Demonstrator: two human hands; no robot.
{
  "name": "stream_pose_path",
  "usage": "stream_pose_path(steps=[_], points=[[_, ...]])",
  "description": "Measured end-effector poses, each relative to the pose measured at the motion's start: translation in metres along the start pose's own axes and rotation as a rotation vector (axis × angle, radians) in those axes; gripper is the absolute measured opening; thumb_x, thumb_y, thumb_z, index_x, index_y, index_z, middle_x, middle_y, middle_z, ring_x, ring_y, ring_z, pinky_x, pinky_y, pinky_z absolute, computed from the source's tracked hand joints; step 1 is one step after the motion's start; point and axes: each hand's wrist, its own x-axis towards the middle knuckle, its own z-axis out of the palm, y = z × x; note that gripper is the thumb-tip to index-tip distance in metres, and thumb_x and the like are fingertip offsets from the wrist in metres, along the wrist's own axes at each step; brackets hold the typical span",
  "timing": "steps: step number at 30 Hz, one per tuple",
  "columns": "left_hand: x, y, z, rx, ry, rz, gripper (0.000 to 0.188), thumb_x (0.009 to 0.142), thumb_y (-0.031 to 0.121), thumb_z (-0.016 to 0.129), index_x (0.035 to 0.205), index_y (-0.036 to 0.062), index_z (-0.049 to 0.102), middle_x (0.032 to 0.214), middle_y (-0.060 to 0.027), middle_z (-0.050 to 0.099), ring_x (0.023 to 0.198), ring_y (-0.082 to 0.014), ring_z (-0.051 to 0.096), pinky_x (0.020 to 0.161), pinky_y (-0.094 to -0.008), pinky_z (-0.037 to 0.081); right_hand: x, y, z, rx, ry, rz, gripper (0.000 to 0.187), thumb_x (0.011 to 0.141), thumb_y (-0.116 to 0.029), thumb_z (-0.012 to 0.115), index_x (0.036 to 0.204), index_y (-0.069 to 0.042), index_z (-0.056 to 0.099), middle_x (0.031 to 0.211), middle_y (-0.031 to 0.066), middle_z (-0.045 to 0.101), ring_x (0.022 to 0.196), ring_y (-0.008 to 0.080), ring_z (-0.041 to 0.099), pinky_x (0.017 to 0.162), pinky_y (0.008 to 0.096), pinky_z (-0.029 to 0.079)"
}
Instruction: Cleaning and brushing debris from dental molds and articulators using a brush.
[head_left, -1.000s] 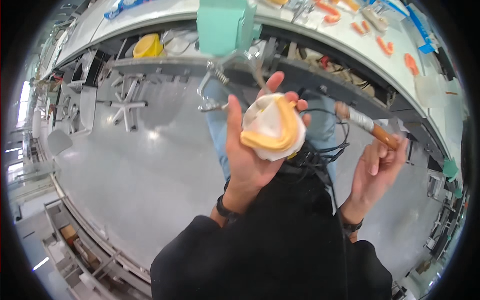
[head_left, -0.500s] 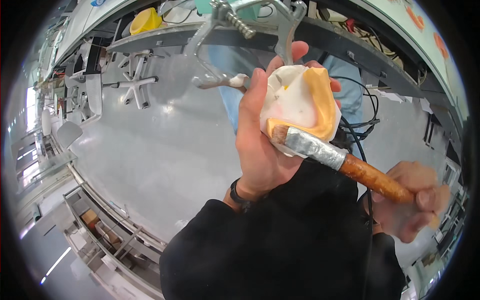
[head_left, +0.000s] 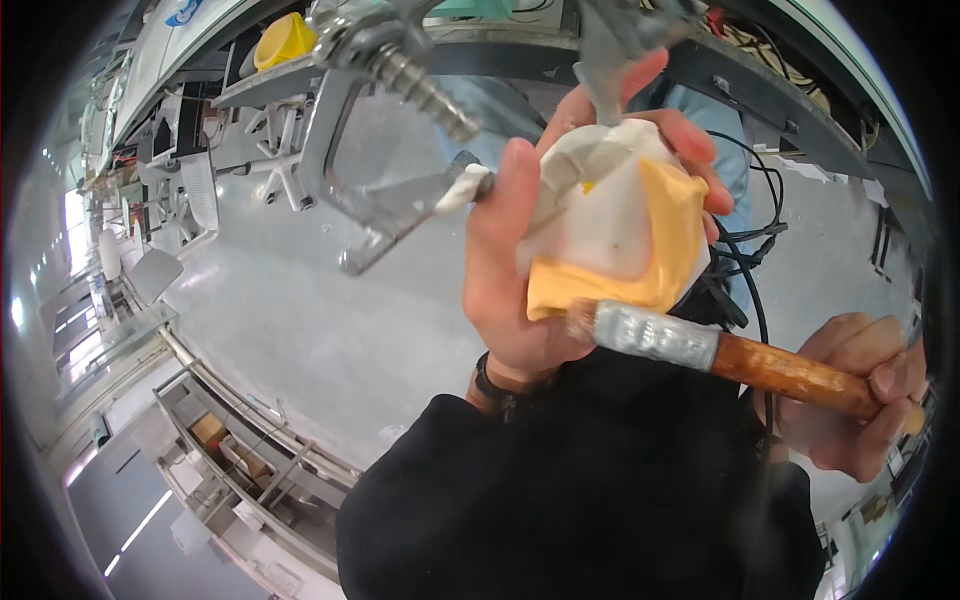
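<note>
A person's left hand [head_left: 520, 260] holds a white and yellow moulded piece [head_left: 625, 235] up close to the head camera, thumb across its near side and fingers curled around the far edge, gripping it tight. The piece, pale on top and yellow along its lower and right parts, fills the upper middle of the view; its back face is hidden by the palm. The right hand [head_left: 860, 395], at the right edge where the fisheye rim partly cuts it off, has its fingers closed around the wooden handle of a brush [head_left: 740, 355]. The brush's silver metal band lies just beneath the yellow edge of the piece, and its bristle tip, touching that edge, is mostly hidden between the piece and the left palm. A metal clamp [head_left: 385, 140] with a threaded screw hangs from the bench edge above, its lower jaw tipped with white material just beside the left thumb; whether it touches the hand cannot be told. Black cables [head_left: 745, 250] trail behind the piece. The grey floor [head_left: 290, 310] lies blurred well below, and black sleeves [head_left: 560, 500] cover both forearms, with a dark wristband at the left wrist.
</note>
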Motion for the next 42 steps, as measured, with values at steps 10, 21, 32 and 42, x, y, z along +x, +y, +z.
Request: stream_pose_path(steps=[10, 21, 32, 42], points=[[0.002, -0.003, -0.029, -0.055, -0.244, -0.023, 0.074, 0.086, 0.048, 0.044, 0.133, -0.0052, 0.024, 0.111, -0.0231, 0.050, 0.092, -0.0281, 0.056, 0.077, -0.0374, 0.047, -0.015, 0.017, -0.015, -0.049, 0.171, -0.250, 0.023, 0.091, -0.016, 0.042, 0.109, -0.002, 0.041, 0.066, 0.0114, 0.040, 0.047, 0.0130, 0.038, 0.039, 0.0243, 0.027], [-0.002, 0.001, -0.030, 0.043, -0.248, -0.047, 0.082, 0.082, 0.050, 0.050, 0.137, -0.0017, 0.018, 0.113, -0.0219, 0.049, 0.095, -0.0295, 0.053, 0.078, -0.0381, 0.046, -0.016, 0.026, -0.019, -0.831, -0.026, -0.459, 0.039, 0.088, -0.012, 0.048, 0.122, 0.000, 0.034, 0.059, 0.0100, 0.039, 0.045, 0.0117, 0.038, 0.043, 0.0230, 0.027], [-0.004, 0.017, -0.030, 0.445, -0.163, -0.057, 0.093, 0.077, 0.052, 0.056, 0.141, 0.0019, 0.012, 0.115, -0.0207, 0.047, 0.098, -0.0309, 0.051, 0.080, -0.0388, 0.045, -0.015, 0.017, -0.024, -0.778, -0.228, -0.406, 0.047, 0.083, -0.003, 0.050, 0.125, 0.001, 0.030, 0.074, 0.0154, 0.043, 0.052, 0.0141, 0.043, 0.049, 0.0214, 0.029], [0.009, 0.008, -0.018, -0.036, -0.244, -0.175, 0.101, 0.066, 0.047, 0.069, 0.142, 0.0059, 0.017, 0.115, -0.0193, 0.047, 0.104, -0.0309, 0.048, 0.083, -0.0361, 0.044, -0.016, -0.013, -0.022, -0.368, 0.000, -0.085, 0.024, 0.087, -0.016, 0.040, 0.107, -0.002, 0.040, 0.065, 0.0104, 0.048, 0.046, 0.0161, 0.043, 0.047, 0.0251, 0.035]])
